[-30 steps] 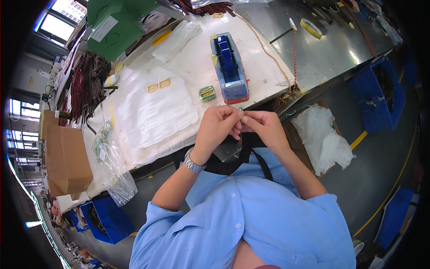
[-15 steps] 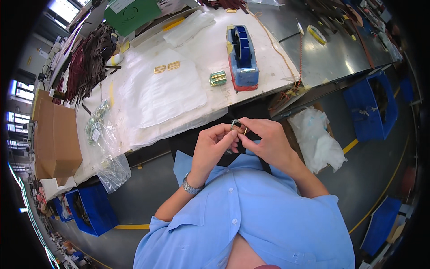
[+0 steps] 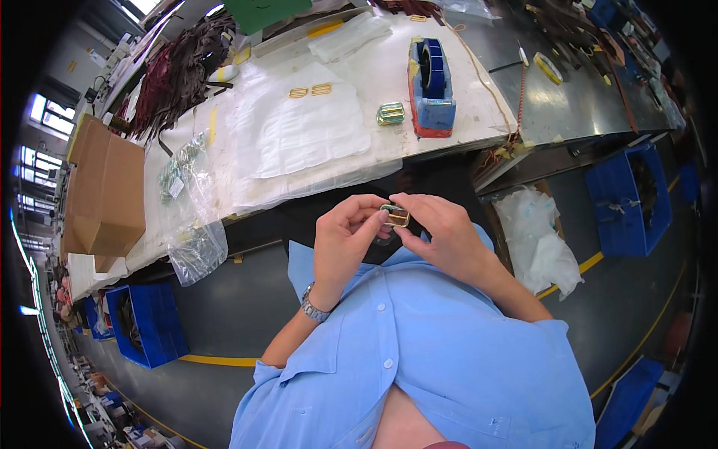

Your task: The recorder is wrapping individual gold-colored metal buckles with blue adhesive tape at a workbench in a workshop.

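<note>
While both hands pinch it, the small gold-coloured metal buckle [image 3: 395,215] sits just above the chest, off the near edge of the white-covered workbench [image 3: 389,82].

The left hand [image 3: 342,243] closes thumb and fingertips on the buckle's left end; the right hand [image 3: 441,232] closes on its right end and top edge, so both grips are clamped on the part. The buckle appears rigid, light and smooth, probably slippery on its plated faces; hold it by the frame edges. On the workbench, a similar buckle [image 3: 390,114] lies just left of the blue tape dispenser [image 3: 431,88], with clear plastic bags [image 3: 299,135] further left.
</note>
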Available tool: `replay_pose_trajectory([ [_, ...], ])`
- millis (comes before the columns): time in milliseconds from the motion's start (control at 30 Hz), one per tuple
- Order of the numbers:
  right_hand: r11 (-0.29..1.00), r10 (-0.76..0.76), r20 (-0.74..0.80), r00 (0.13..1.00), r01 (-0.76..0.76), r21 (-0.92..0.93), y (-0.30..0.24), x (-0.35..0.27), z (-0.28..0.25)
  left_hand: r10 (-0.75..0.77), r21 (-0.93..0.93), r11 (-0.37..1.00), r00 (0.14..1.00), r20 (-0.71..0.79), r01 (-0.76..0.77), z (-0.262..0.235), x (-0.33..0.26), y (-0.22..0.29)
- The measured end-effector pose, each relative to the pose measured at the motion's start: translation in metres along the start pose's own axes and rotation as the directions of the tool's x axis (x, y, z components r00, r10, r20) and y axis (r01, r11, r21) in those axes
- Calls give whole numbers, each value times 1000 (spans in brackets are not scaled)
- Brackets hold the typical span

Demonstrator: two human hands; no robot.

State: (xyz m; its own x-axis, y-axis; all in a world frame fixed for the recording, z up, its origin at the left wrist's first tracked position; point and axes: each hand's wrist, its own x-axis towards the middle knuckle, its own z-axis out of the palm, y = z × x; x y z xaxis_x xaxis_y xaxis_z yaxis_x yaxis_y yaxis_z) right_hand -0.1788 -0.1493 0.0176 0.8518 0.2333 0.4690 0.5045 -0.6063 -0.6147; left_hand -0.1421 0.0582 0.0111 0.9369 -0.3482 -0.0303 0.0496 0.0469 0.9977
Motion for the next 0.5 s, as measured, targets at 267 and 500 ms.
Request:
replay_pose_trajectory([
  [267, 1000, 3, 90, 996, -1, -23, 7, -24, -7, -110, -28, 993, 987, 114, 114, 7, 7, 0],
  [500, 991, 120, 66, 991, -123, 45, 17, -29, -22, 65, 459, 866, 956, 286, -197, 18, 33, 9],
])
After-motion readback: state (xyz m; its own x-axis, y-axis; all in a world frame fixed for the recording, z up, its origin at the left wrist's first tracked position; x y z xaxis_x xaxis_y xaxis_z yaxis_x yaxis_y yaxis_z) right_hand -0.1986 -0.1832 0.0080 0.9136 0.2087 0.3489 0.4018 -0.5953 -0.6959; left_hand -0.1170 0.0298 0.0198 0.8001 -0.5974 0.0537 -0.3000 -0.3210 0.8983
